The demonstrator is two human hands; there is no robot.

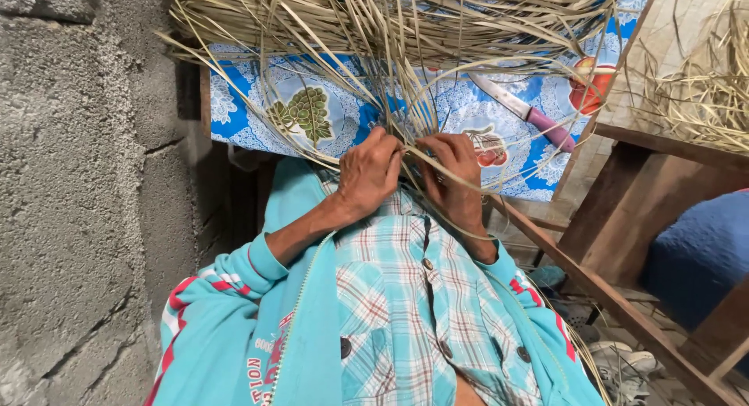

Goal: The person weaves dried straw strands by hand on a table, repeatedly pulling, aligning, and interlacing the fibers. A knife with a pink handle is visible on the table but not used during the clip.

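Observation:
A bundle of long dry straw-coloured leaf strips (390, 31) fans out over a table covered with a blue and white patterned cloth (250, 117). My left hand (368, 172) and my right hand (452, 172) meet at the table's near edge, both pinching strips where they cross in front of my chest. The fingers of each hand are closed around the thin strips. I wear a turquoise jacket over a plaid shirt.
A knife with a pink handle (524, 111) lies on the cloth to the right. A rough grey block wall (78, 180) stands close at the left. Wooden frame pieces (616, 297), more loose strips (702, 94) and a blue cushion (702, 250) are at the right.

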